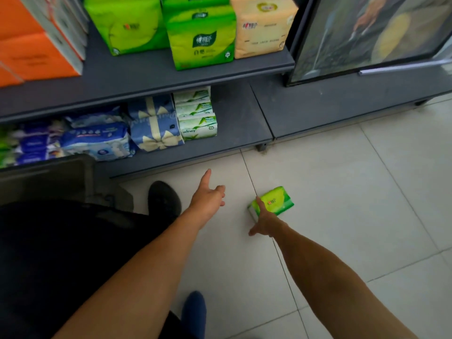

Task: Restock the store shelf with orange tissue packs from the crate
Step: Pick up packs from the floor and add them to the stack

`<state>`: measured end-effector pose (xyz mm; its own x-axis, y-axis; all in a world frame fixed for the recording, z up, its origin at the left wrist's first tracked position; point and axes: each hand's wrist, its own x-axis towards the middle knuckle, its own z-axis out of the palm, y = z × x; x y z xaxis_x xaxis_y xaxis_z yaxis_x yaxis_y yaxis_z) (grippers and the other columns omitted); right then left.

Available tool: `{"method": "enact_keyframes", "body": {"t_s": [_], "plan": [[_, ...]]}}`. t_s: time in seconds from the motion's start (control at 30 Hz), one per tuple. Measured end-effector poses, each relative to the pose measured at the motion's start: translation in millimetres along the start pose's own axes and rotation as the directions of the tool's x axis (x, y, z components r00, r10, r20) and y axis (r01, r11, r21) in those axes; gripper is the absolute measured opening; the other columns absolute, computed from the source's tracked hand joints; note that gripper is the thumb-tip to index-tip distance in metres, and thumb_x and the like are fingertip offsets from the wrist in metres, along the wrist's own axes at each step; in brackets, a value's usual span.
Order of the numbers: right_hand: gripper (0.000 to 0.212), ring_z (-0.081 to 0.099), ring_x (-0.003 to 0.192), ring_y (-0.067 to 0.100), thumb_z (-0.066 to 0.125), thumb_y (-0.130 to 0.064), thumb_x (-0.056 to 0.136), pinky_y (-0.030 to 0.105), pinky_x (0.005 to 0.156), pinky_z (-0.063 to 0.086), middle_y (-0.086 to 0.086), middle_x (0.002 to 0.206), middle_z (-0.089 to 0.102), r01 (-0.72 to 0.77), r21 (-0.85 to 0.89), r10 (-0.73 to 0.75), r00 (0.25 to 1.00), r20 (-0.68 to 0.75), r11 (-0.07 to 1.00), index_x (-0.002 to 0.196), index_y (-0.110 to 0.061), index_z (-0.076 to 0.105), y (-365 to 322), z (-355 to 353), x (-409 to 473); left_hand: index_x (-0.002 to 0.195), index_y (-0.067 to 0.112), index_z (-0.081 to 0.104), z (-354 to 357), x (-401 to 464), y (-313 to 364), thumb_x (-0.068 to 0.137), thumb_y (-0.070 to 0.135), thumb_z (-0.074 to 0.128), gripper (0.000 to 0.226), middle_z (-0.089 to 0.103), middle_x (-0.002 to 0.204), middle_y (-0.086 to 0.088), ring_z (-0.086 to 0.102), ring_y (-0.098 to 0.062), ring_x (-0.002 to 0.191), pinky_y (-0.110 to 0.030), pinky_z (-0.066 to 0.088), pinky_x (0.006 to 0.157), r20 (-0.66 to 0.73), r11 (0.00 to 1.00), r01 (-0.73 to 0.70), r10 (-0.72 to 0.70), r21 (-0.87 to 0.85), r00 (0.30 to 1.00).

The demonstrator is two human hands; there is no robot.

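Orange tissue packs point(31, 45) are stacked at the left end of the upper shelf point(186, 77). A dark crate point(46, 177) stands on the floor at the left, its inside hidden. A small green tissue pack point(276, 200) lies on the floor tiles. My right hand point(266, 222) reaches down to it, one finger lying over its left end and the thumb spread out to the side. My left hand point(208, 196) hovers over the floor to the left of the pack, thumb stuck out, fingers loose, holding nothing.
Green packs point(200, 37) and a cream pack point(261, 25) fill the upper shelf's right part. Blue and green wipes packs point(156, 128) sit on the bottom shelf point(239, 118). A glass-fronted cabinet point(367, 35) stands at the right. My dark shoe point(163, 199) is by the crate.
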<state>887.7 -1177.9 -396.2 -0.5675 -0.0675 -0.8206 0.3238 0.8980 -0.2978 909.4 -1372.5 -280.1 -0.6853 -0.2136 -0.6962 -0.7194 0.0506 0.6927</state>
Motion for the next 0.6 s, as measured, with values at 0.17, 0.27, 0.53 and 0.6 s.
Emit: {"method": "enact_keyframes", "body": {"t_s": [0.17,0.27,0.53,0.6], "plan": [[0.136,0.056,0.105,0.041,0.087,-0.012,0.073,0.052,0.072,0.055,0.014,0.125,0.047,-0.060,0.180,0.065,0.998,-0.020,0.982,0.149,-0.050,-0.019,-15.9,1.6,3.7,0.151,0.046,0.022,-2.9,7.2,7.6,0.100,0.025,0.049,0.061,0.067,0.101,0.002,0.068,-0.016,0.095,-0.041,0.053,0.096,-0.045,0.998,-0.063,0.061,-0.031,0.997],[0.128,0.053,0.116,0.040,0.088,-0.013,0.071,0.050,0.085,0.054,0.019,0.138,0.044,-0.065,0.176,0.074,0.996,-0.047,0.982,0.156,-0.039,-0.004,-22.3,-2.3,11.4,0.152,0.044,0.021,0.4,13.9,7.8,0.100,0.026,0.049,0.061,0.068,0.103,0.002,0.069,-0.015,0.094,-0.042,0.052,0.097,-0.029,0.998,-0.060,0.059,-0.034,0.998],[0.076,0.060,0.074,0.029,0.077,-0.026,0.081,0.042,0.077,0.059,0.011,0.096,0.053,-0.021,0.192,0.070,0.965,-0.252,0.981,0.145,-0.030,0.037,-31.4,-1.8,12.5,0.152,0.042,0.020,13.8,14.5,-1.9,0.097,0.036,0.046,0.061,0.063,0.122,-0.006,0.069,-0.020,0.094,-0.039,0.055,0.092,0.039,0.998,0.049,-0.050,0.035,0.998],[0.073,0.062,0.071,0.027,0.074,-0.022,0.082,0.037,0.068,0.060,0.006,0.086,0.053,-0.018,0.152,0.054,0.971,-0.233,0.988,0.145,-0.029,0.038,-32.3,1.4,9.8,0.151,0.042,0.022,11.1,15.3,-5.8,0.090,0.045,0.045,0.065,0.059,0.131,-0.005,0.066,-0.022,0.105,-0.043,0.052,0.098,0.048,0.997,0.054,-0.057,0.064,0.997]]}}
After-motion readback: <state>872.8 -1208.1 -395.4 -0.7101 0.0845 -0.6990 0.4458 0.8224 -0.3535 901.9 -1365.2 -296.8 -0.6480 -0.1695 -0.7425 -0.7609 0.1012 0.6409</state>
